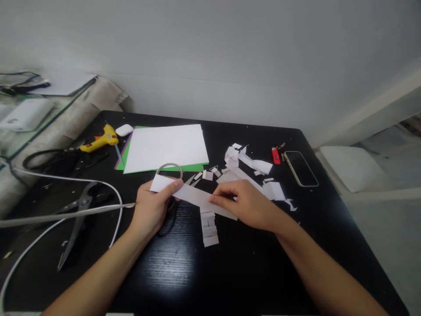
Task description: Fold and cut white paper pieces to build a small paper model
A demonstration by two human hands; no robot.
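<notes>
A long white paper strip (194,195) stretches between my two hands above the black table. My left hand (151,204) pinches its left end, thumb on top. Closer to the other end, my right hand (246,202) grips the strip between thumb and fingers. Scissors (190,180) show around my left hand, with a grey loop behind it and blade tips to its right; whether the hand holds them too, I cannot tell. Below the strip lies a folded white paper piece (209,228). Crumpled paper scraps (232,158) lie scattered beyond my right hand.
White sheets (164,147) rest on green paper (194,167) at the back. To the left are a yellow glue gun (105,138), pliers (82,206) and a white cable (118,215). A red lighter (275,156) and a phone (301,169) lie at right.
</notes>
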